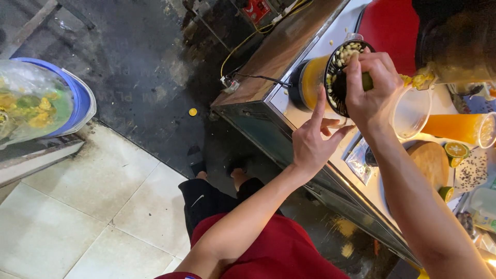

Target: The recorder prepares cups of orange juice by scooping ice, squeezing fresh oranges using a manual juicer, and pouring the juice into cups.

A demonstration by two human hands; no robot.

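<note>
Squeezing green citrus [367, 81], R hand [369, 88], round black strainer [336, 77]

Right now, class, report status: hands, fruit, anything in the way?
Right hand squeezing green citrus over black strainer. Left hand open below, index touching the strainer. Empty plastic cup close beside.

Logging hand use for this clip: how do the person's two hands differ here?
The right hand is closed around a green citrus piece, pressing it over the black strainer; the left hand holds nothing, forefinger stretched up beside the strainer. The right hand is higher, the left hand lower, near the counter edge. Both are bare.
</note>
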